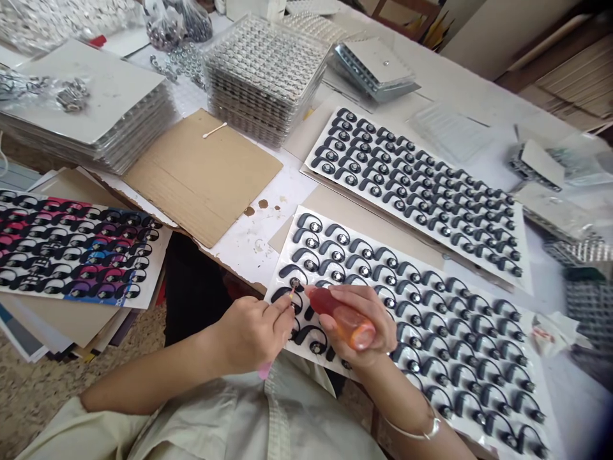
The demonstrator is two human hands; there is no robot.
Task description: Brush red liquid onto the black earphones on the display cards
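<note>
My right hand [364, 316] is wrapped round an orange-red translucent squeeze bottle [342, 319], its narrow end pointing left at a black hook-shaped piece [293, 281] on the white card [306, 220]. Close beside it, my left hand [261, 332] is closed on a thin pink stick-like tool [265, 369]. One end shows below the palm, and a fine tip shows near the same piece. Rows of such curved black pieces, each with a round shiny stone, cover the card. Whether either tip touches the piece, I cannot tell.
Beyond lies a second filled card [520, 255]. A brown cardboard sheet [205, 172] carries a cotton swab [214, 130]. Stacked clear trays [268, 70] and a sheet-topped stack [96, 108] stand behind. Colourful printed sheets with black pieces [81, 249] lie left, past the table edge.
</note>
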